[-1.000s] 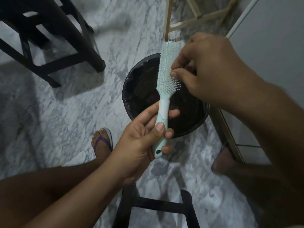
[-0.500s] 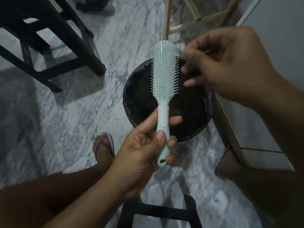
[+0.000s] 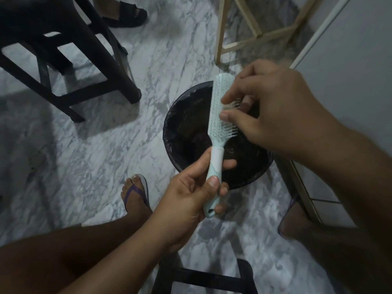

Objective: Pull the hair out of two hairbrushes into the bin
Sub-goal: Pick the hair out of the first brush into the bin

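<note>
Dark wooden stool point(image 3: 118, 66) standing far left; grey-veined marble floor point(image 3: 165, 52) lying open between it and bin. Your left hand point(image 3: 191, 194) gripping handle of one mint-green plastic hairbrush point(image 3: 216, 115), holding it upright over one round black-lined bin point(image 3: 182, 124). Your right hand point(image 3: 275, 109) pinching into bristles, thumb and forefinger curled. Bin's right rim sitting close beside white wall panel point(image 3: 350, 81).

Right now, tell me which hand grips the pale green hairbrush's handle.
The left hand: its fingers wrap the handle of the pale green plastic hairbrush above the round black-lined bin. The right hand pinches at the bristles.
</note>
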`<move>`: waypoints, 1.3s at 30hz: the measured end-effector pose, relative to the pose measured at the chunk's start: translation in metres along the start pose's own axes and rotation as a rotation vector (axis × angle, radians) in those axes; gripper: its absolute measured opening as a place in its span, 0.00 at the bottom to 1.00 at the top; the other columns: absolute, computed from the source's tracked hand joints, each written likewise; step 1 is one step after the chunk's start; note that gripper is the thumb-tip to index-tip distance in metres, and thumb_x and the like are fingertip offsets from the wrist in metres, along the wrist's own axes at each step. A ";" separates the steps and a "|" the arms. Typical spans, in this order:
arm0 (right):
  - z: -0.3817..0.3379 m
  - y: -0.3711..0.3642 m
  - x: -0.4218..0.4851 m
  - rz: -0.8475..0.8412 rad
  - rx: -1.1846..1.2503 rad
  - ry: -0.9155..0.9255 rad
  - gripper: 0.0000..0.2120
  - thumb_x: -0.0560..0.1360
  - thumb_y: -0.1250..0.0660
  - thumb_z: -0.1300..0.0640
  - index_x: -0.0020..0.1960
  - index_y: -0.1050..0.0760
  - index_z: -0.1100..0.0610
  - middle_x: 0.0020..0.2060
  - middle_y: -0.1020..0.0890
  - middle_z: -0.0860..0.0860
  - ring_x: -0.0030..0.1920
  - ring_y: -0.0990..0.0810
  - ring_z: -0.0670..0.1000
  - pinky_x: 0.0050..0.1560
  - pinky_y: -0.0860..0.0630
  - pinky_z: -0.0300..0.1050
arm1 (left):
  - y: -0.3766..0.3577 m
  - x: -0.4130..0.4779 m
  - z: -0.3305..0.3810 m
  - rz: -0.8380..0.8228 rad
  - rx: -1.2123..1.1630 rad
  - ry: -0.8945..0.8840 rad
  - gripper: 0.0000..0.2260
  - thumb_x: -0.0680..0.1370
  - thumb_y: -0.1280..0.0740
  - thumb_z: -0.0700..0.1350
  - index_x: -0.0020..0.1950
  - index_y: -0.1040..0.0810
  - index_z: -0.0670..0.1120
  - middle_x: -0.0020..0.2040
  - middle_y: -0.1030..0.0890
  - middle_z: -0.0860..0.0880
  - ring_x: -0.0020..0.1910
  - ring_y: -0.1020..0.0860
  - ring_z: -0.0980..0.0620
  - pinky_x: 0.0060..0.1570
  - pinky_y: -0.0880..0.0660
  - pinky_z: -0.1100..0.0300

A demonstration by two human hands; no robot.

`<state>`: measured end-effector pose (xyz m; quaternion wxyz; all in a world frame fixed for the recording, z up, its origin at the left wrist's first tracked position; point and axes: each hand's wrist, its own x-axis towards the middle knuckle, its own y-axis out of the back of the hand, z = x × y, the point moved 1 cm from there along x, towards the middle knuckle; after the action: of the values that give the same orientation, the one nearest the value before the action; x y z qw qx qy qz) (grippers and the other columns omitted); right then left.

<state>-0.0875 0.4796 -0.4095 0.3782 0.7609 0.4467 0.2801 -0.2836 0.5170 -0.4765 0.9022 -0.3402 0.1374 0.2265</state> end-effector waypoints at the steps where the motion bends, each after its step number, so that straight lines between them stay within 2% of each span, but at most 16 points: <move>1: -0.002 -0.003 0.000 -0.017 -0.032 -0.011 0.09 0.72 0.25 0.51 0.50 0.17 0.52 0.51 0.23 0.49 0.39 0.26 0.44 0.45 0.29 0.36 | -0.001 -0.001 -0.002 0.011 0.022 0.004 0.24 0.79 0.38 0.37 0.74 0.31 0.52 0.63 0.19 0.47 0.40 0.26 0.54 0.35 0.30 0.58; 3: -0.005 -0.007 0.000 -0.039 -0.087 -0.038 0.10 0.73 0.26 0.51 0.52 0.18 0.54 0.53 0.25 0.50 0.41 0.27 0.46 0.47 0.27 0.42 | -0.003 -0.002 -0.004 0.030 0.050 0.013 0.23 0.80 0.38 0.37 0.74 0.30 0.52 0.63 0.19 0.47 0.40 0.26 0.54 0.34 0.30 0.58; 6: -0.006 -0.015 0.001 -0.082 -0.174 -0.055 0.11 0.75 0.27 0.51 0.52 0.18 0.57 0.54 0.26 0.52 0.45 0.23 0.53 0.51 0.23 0.53 | -0.004 -0.002 -0.008 0.084 0.062 0.038 0.23 0.82 0.39 0.35 0.75 0.31 0.50 0.64 0.20 0.45 0.39 0.27 0.54 0.33 0.31 0.58; 9: -0.001 -0.026 0.003 -0.116 -0.231 -0.016 0.11 0.76 0.29 0.52 0.48 0.20 0.61 0.52 0.26 0.55 0.46 0.21 0.58 0.47 0.22 0.56 | -0.003 -0.002 -0.009 0.114 0.051 0.052 0.24 0.79 0.38 0.36 0.75 0.31 0.50 0.62 0.19 0.45 0.38 0.27 0.54 0.33 0.32 0.58; 14: 0.014 -0.030 0.003 0.065 0.058 -0.039 0.08 0.79 0.34 0.60 0.46 0.21 0.65 0.47 0.22 0.57 0.41 0.20 0.54 0.43 0.21 0.52 | 0.006 0.005 -0.001 0.089 0.036 0.034 0.24 0.78 0.36 0.39 0.74 0.30 0.50 0.64 0.19 0.44 0.39 0.25 0.54 0.34 0.30 0.58; 17: 0.024 -0.013 0.009 0.220 0.349 -0.243 0.08 0.81 0.38 0.60 0.47 0.22 0.62 0.42 0.19 0.58 0.32 0.18 0.47 0.29 0.18 0.47 | 0.007 0.007 0.001 0.078 0.010 0.025 0.24 0.78 0.36 0.39 0.74 0.29 0.50 0.64 0.19 0.44 0.39 0.24 0.54 0.34 0.30 0.58; 18: 0.031 -0.006 0.011 0.275 0.357 -0.251 0.08 0.81 0.38 0.60 0.48 0.21 0.60 0.43 0.19 0.58 0.33 0.17 0.48 0.28 0.18 0.47 | 0.008 0.007 0.001 0.071 0.008 0.021 0.23 0.78 0.36 0.39 0.74 0.29 0.50 0.65 0.20 0.44 0.39 0.24 0.54 0.34 0.30 0.58; 20: 0.043 0.003 0.013 0.335 0.308 -0.209 0.08 0.81 0.39 0.60 0.50 0.20 0.56 0.46 0.18 0.54 0.37 0.17 0.48 0.31 0.17 0.48 | 0.009 0.008 0.004 0.065 0.005 0.016 0.23 0.79 0.37 0.39 0.74 0.28 0.51 0.66 0.20 0.45 0.40 0.24 0.54 0.35 0.29 0.59; 23: 0.043 -0.001 0.005 0.298 0.234 -0.080 0.05 0.76 0.31 0.58 0.51 0.17 0.54 0.47 0.18 0.51 0.41 0.19 0.44 0.45 0.21 0.36 | 0.011 0.010 0.007 0.069 -0.009 0.023 0.21 0.81 0.38 0.38 0.74 0.28 0.51 0.67 0.21 0.45 0.41 0.25 0.53 0.35 0.29 0.59; 25: 0.031 -0.011 -0.002 0.191 0.214 -0.003 0.08 0.72 0.25 0.52 0.50 0.16 0.53 0.47 0.19 0.50 0.42 0.20 0.44 0.46 0.26 0.32 | 0.011 0.011 0.006 0.071 -0.020 0.035 0.21 0.80 0.39 0.38 0.73 0.28 0.51 0.67 0.21 0.44 0.41 0.25 0.53 0.35 0.30 0.59; 27: 0.026 -0.022 -0.005 0.056 0.189 0.028 0.15 0.68 0.22 0.46 0.52 0.17 0.50 0.49 0.21 0.48 0.43 0.22 0.45 0.46 0.26 0.34 | 0.010 0.010 0.005 0.060 -0.020 0.047 0.21 0.81 0.39 0.38 0.73 0.27 0.52 0.67 0.21 0.44 0.40 0.25 0.53 0.35 0.30 0.59; 30: 0.028 -0.031 -0.001 -0.013 0.174 0.017 0.17 0.66 0.21 0.46 0.53 0.16 0.48 0.48 0.20 0.47 0.40 0.23 0.44 0.44 0.28 0.34 | 0.009 0.009 0.005 0.042 -0.023 0.061 0.21 0.81 0.38 0.38 0.73 0.27 0.52 0.67 0.21 0.44 0.40 0.26 0.54 0.35 0.30 0.59; 34: 0.031 -0.027 0.007 0.126 0.252 0.012 0.05 0.73 0.25 0.56 0.48 0.15 0.54 0.43 0.15 0.48 0.41 0.19 0.43 0.46 0.23 0.35 | 0.012 0.010 0.007 0.034 -0.013 0.047 0.21 0.81 0.38 0.38 0.73 0.28 0.51 0.66 0.20 0.44 0.40 0.25 0.54 0.36 0.30 0.59; 36: 0.034 -0.019 0.009 0.212 0.243 -0.028 0.05 0.75 0.28 0.56 0.50 0.16 0.55 0.42 0.16 0.46 0.42 0.19 0.40 0.48 0.22 0.37 | 0.012 0.011 0.008 0.026 -0.004 0.045 0.21 0.81 0.38 0.38 0.73 0.27 0.51 0.66 0.20 0.44 0.40 0.26 0.54 0.36 0.30 0.59; 38: 0.035 -0.017 0.008 0.228 0.268 -0.097 0.13 0.74 0.27 0.50 0.57 0.19 0.53 0.48 0.18 0.45 0.47 0.20 0.39 0.47 0.22 0.38 | 0.011 0.011 0.009 0.016 -0.004 0.044 0.20 0.81 0.38 0.38 0.73 0.27 0.50 0.66 0.20 0.44 0.40 0.25 0.54 0.35 0.30 0.59; 39: 0.035 -0.019 0.007 0.193 0.283 -0.151 0.23 0.71 0.25 0.44 0.63 0.23 0.50 0.56 0.20 0.45 0.52 0.21 0.40 0.48 0.22 0.38 | 0.011 0.011 0.009 0.011 -0.002 0.046 0.21 0.80 0.38 0.38 0.73 0.27 0.50 0.66 0.20 0.44 0.40 0.25 0.54 0.35 0.30 0.59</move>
<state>-0.0662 0.4804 -0.4437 0.2713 0.8647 0.3768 0.1917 -0.2790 0.5338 -0.4801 0.8972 -0.3456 0.1595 0.2237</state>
